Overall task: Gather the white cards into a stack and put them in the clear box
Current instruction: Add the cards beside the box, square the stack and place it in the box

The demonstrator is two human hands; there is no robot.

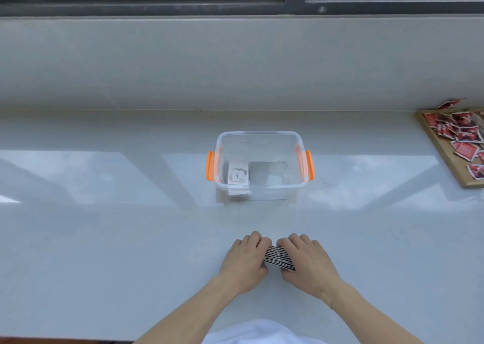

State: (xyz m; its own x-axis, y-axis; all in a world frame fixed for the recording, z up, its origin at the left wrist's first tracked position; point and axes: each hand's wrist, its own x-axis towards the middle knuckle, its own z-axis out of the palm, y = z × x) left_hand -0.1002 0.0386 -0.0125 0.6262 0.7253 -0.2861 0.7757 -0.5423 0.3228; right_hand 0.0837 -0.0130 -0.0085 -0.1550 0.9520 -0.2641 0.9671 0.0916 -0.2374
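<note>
A stack of cards point(278, 258) stands on edge on the white counter, its striped edges facing up. My left hand point(246, 260) presses on its left side and my right hand point(309, 261) on its right side, both curled around it. Beyond them, a clear box point(262, 192) with orange clips stands in the middle of the counter. Inside the box at its left lies a small pile of white cards point(237, 174), the top one printed with the word "love".
A wooden board point(442, 158) covered with several red and white packets sits at the far right edge. A raised sill and a dark window frame run along the back. White cloth shows at the bottom edge near my body.
</note>
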